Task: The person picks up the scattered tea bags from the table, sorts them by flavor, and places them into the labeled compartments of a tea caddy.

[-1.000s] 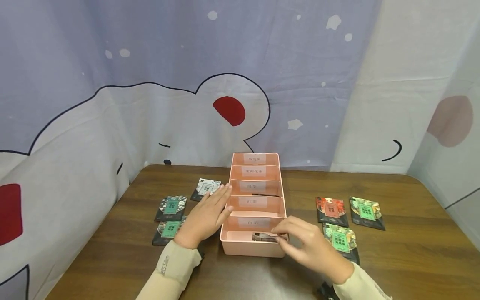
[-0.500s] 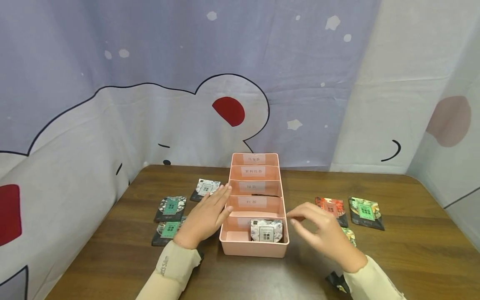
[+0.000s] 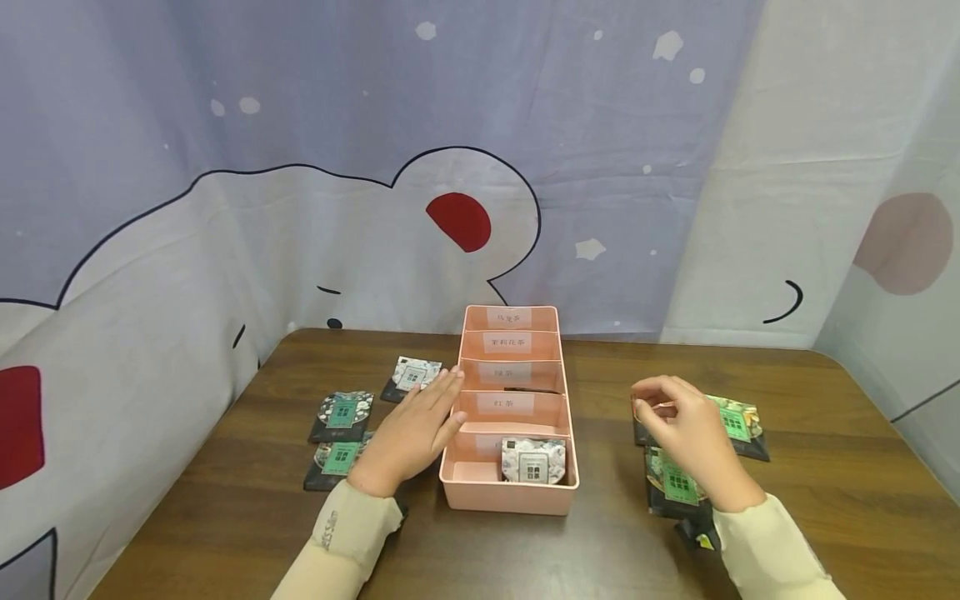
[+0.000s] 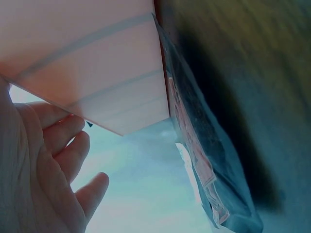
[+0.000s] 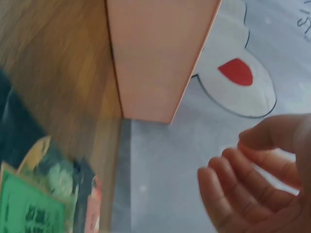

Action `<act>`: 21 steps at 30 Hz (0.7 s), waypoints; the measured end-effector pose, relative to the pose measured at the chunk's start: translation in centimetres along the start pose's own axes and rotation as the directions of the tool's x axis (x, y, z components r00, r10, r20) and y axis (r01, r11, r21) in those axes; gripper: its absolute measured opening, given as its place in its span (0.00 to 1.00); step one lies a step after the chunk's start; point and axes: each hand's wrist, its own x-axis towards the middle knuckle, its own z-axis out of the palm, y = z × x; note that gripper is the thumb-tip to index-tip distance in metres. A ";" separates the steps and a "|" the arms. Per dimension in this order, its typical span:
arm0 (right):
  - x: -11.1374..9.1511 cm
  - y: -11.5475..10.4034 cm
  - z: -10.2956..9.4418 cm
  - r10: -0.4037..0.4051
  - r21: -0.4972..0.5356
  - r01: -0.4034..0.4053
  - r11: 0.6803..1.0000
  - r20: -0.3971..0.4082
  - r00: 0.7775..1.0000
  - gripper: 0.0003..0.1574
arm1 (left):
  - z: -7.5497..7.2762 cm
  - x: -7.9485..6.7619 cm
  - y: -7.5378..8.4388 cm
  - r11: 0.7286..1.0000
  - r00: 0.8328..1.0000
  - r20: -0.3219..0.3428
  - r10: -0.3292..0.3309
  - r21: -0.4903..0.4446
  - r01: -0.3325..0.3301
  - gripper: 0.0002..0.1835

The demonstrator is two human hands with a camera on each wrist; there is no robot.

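Pink plastic rect. box (image 3: 510,500), sq. packets (image 3: 678,490)

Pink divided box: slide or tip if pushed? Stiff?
The pink box likely slides rather than tips: it sits long and low on the table. Probably light for its size, given thin walls and an open top. Likely fairly stiff, since dividers cross it and its rims look straight.

The pale pink box (image 4: 102,63) shows its long side wall, crossed by greyish bands. At the box's rim is the left hand (image 4: 46,160), its fingertips against that edge and its thumb apart from the box. Beside the box's base, a dark sachet (image 4: 209,131) with a pinkish panel lies on the brown table (image 4: 257,53). Beyond the box hangs a pale, bright backdrop (image 4: 141,174).
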 end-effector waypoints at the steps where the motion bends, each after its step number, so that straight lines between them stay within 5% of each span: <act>1: 0.1 0.3 -0.1 0.033 -0.006 -0.033 0.999 0.006 0.999 0.10 | 0.0 0.0 0.0 1.000 1.000 -0.001 0.001 0.001 -0.001 0.35; 10: 0.1 2.3 -1.0 0.315 -0.105 -0.303 0.947 0.130 0.940 0.20 | 0.1 0.1 0.0 1.000 1.000 -0.003 -0.003 -0.003 0.003 0.35; 21: 0.5 3.9 -1.3 0.498 -0.262 -0.433 0.863 0.287 0.818 0.35 | 0.0 0.0 0.1 1.000 1.000 -0.016 0.015 -0.003 -0.015 0.34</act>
